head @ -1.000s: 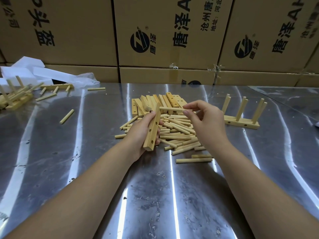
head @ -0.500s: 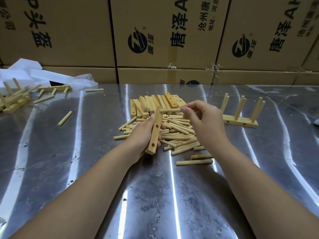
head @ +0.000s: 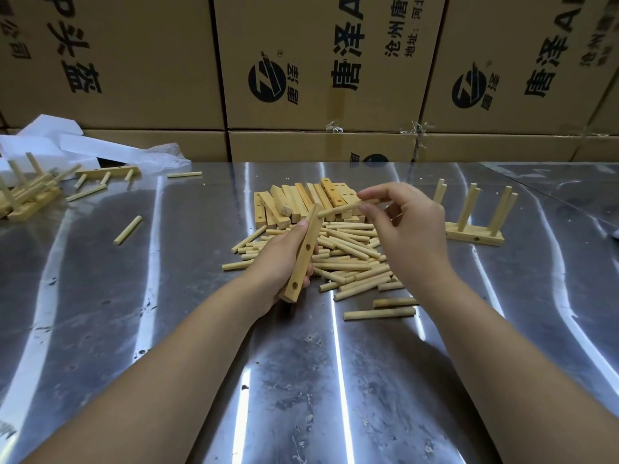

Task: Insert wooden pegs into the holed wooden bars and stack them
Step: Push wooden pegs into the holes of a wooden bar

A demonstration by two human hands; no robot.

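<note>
Now left grip (head: 278,262) is holding pale holed wooden bar (head: 305,250); right grip (head: 415,232) is pinching round wooden peg (head: 338,209) nr its top.

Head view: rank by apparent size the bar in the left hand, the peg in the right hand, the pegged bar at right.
1. pegged bar, pegs included.
2. held bar, though nearer the camera.
3. held peg, clearly smallest.

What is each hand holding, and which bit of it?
The left hand grips a holed wooden bar around its middle and lower part. The right hand pinches a wooden peg by one end.
</note>
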